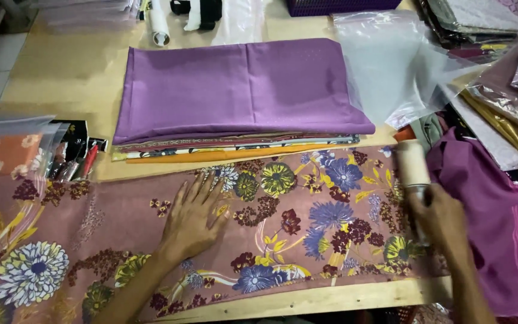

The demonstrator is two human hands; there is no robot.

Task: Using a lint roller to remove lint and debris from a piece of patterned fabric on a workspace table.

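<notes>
Mauve floral cloth (pixel 307 222) runs left to right across the wooden table (pixel 73 78). Your left hand (pixel 192 219) lies flat on it, fingers spread. Your right hand (pixel 442 219), at its right end, is clamped on a lint roller (pixel 413 165) pointing away from you. Clear plastic bags (pixel 391 66) lie behind, right of the folded purple stack (pixel 241 87).

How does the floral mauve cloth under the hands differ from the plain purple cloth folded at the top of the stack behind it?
The floral mauve cloth is printed with blue, yellow and white flowers; the plain purple folded cloth carries no print. The floral one lies spread along the table's near edge, while the purple one sits folded on a stack of fabrics. The left hand presses flat on the floral cloth and the right hand holds a white roller there; nothing touches the purple one. Both lie flat.
</notes>
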